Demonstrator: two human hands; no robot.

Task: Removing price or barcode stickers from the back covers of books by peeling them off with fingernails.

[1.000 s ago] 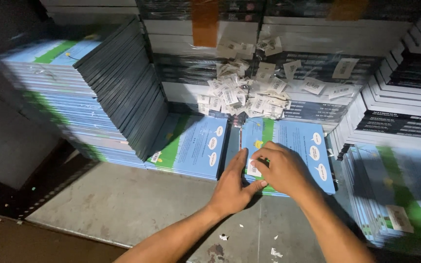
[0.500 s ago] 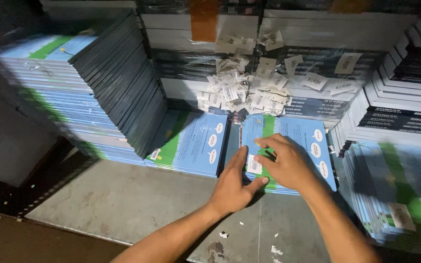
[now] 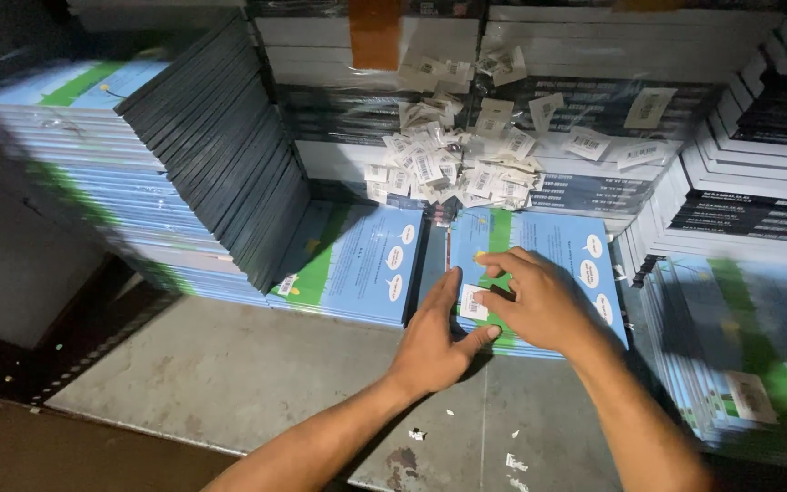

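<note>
A low stack of blue books with a green stripe (image 3: 553, 246) lies flat on the grey work surface (image 3: 229, 374). My left hand (image 3: 436, 339) rests flat on the stack's near left corner, thumb out to the right. My right hand (image 3: 539, 305) lies on the top cover, fingers pressing beside a small white sticker (image 3: 473, 302) near the cover's lower left. Neither hand grips anything.
A second low stack of the same books (image 3: 357, 264) lies to the left. A tall leaning stack (image 3: 138, 173) rises at far left, more stacks at right (image 3: 740, 346). A heap of small white stickers (image 3: 448, 164) sits on wrapped bundles behind.
My right hand's fingers shifted slightly left over the sticker on the cover. My left hand stayed at the stack's corner.
</note>
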